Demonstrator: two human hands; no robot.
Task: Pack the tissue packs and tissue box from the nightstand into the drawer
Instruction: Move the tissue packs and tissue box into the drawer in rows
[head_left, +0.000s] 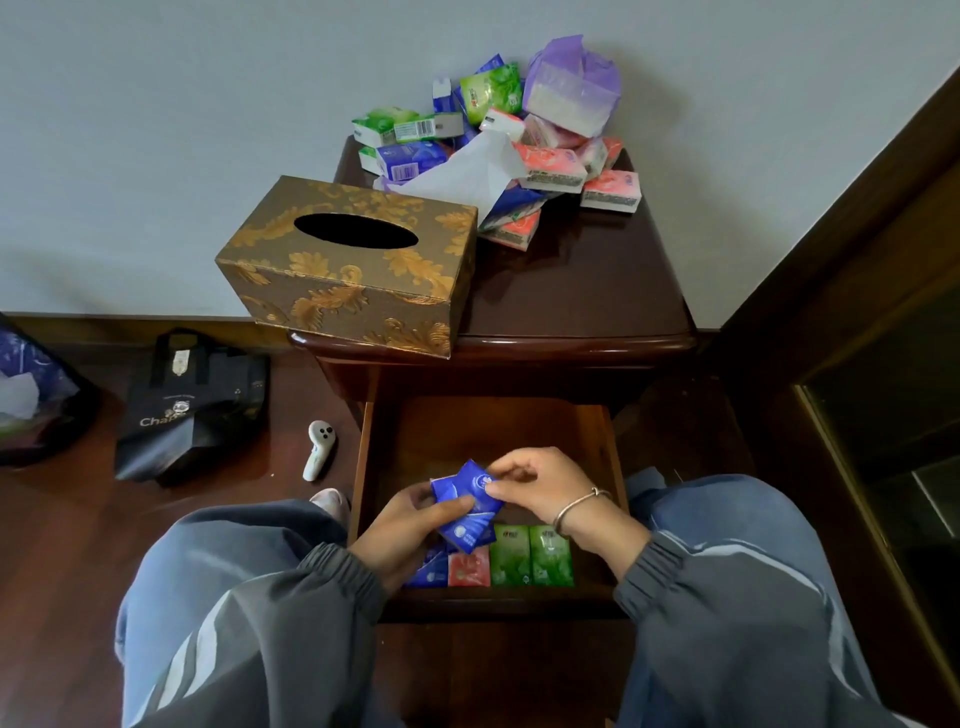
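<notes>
Left grip (408, 525), right grip (540, 488) both pinched blue packs (470, 499), long axis 1–7 o'clock; packed row (530, 556) in drawer (493, 426) at 6 o'clock, left nearer.

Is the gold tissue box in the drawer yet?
No, the gold tissue box sits on top of the nightstand, while the open drawer below holds only small tissue packs.

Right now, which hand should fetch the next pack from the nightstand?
Probably the right hand: it only pinches the blue packs the left hand grips, and the pile lies right of the tissue box.
</notes>
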